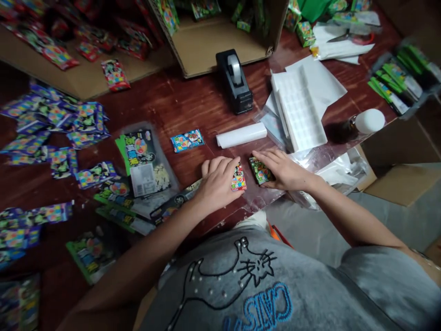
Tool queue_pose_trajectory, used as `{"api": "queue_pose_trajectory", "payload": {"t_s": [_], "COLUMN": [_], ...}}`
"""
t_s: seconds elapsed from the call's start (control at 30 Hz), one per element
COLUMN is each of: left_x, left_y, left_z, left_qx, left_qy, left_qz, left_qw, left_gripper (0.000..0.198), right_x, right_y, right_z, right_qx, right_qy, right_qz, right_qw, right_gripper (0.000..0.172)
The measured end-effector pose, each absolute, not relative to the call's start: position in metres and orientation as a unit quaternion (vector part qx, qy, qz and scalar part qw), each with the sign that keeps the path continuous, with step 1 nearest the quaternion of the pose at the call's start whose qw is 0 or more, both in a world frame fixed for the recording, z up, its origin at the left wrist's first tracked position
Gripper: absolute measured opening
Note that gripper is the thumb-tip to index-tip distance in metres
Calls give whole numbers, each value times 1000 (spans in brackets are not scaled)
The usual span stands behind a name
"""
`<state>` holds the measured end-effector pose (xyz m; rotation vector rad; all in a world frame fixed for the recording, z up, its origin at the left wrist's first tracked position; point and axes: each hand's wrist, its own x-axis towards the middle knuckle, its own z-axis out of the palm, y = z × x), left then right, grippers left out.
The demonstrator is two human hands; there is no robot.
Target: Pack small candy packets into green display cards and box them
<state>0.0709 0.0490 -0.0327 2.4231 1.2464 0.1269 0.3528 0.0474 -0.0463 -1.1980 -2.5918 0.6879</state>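
My left hand point(217, 181) rests on the dark wooden table point(186, 103), fingers curled over a small red packet point(239, 178). Right beside it, my right hand point(280, 169) lies over a small green packet point(260, 170), fingers pressed together on its far edge. Both packets sit on a clear plastic sheet point(262, 195) at the table's near edge. A blue packet point(187, 140) lies loose a little beyond my left hand, and a folded white paper point(241, 135) lies just past both hands.
A black tape dispenser point(234, 80) stands mid-table before an open cardboard box point(210, 43). White foam sheets point(301, 103) lie at right, near a white-capped bottle point(365, 122). Several colourful packets point(55, 133) cover the left side; bagged green cards point(146, 158) lie near.
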Motion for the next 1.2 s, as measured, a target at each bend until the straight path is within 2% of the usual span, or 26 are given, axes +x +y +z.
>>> {"api": "queue_pose_trajectory", "payload": {"t_s": [0.13,0.33,0.43,0.53,0.63,0.77,0.83,0.97,1.1,1.13,1.2], "left_x": [78,85,82,56,12,-29,-33,-27,-27,-28,-30], "left_y": [41,33,31,22,4,-18,-24,-26,-27,-27,-27], "left_z": [-36,-44,-40,-28,-19,-24,-31,-41,-46,-47,-48], "left_qx": [852,864,864,858,830,791,783,780,805,810,814], "left_qy": [477,467,469,485,535,585,591,581,542,535,528], "left_qz": [45,44,51,57,42,10,33,91,94,92,90], "left_qw": [210,185,175,163,153,180,192,212,222,222,223], "left_gripper": [96,125,141,149,140,101,92,92,90,91,92], "right_x": [339,326,322,320,318,297,282,261,256,257,263], "right_y": [54,60,60,57,57,56,53,43,39,40,42], "right_z": [-58,-66,-71,-79,-86,-89,-89,-88,-85,-84,-79], "right_qx": [-406,-373,-339,-332,-349,-371,-364,-307,-256,-249,-245], "right_qy": [-874,-890,-903,-903,-887,-864,-865,-887,-905,-907,-907], "right_qz": [236,238,223,211,212,206,213,237,254,262,278], "right_qw": [124,112,137,171,217,270,270,249,225,217,203], "right_gripper": [99,110,103,93,87,86,86,85,80,81,93]}}
